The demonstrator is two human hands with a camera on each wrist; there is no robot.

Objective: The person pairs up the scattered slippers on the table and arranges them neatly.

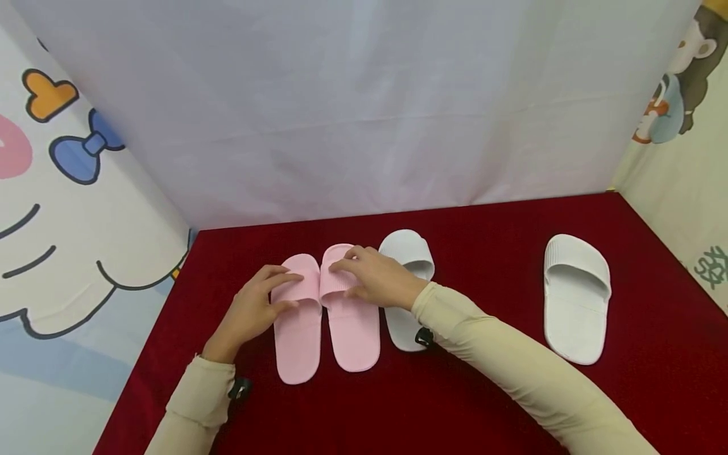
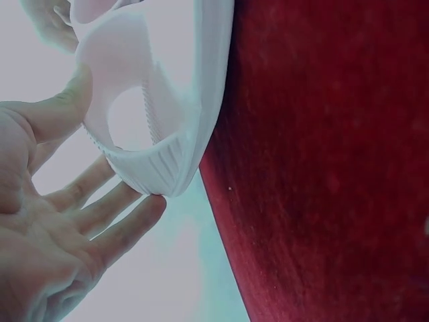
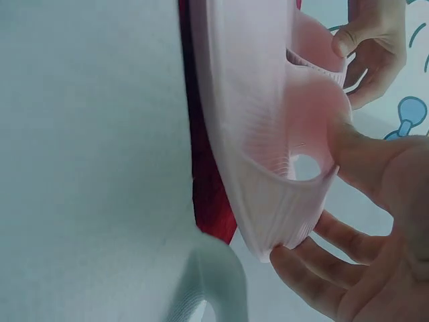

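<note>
Two pink slippers lie side by side, toes toward the back. My left hand (image 1: 253, 309) is at the left pink slipper (image 1: 298, 341), its fingers fairly straight and spread over the ribbed strap. In the left wrist view, the thumb (image 2: 80, 90) meets the strap's rear edge and a fingertip sits at its outer front side. Over the strap of the right pink slipper (image 1: 355, 335) reaches my right hand (image 1: 378, 278), fingers spread. Its thumb (image 3: 345, 144) touches the strap's edge in the right wrist view, with fingertips along the front side. Neither slipper looks lifted.
Just right of the pink pair lies a white slipper (image 1: 404, 246), partly hidden under my right forearm. Another white slipper (image 1: 574, 316) lies farther right. All rest on a dark red cloth (image 1: 483, 234). A pale curtain (image 1: 364, 126) stands behind, with printed cloths at both sides.
</note>
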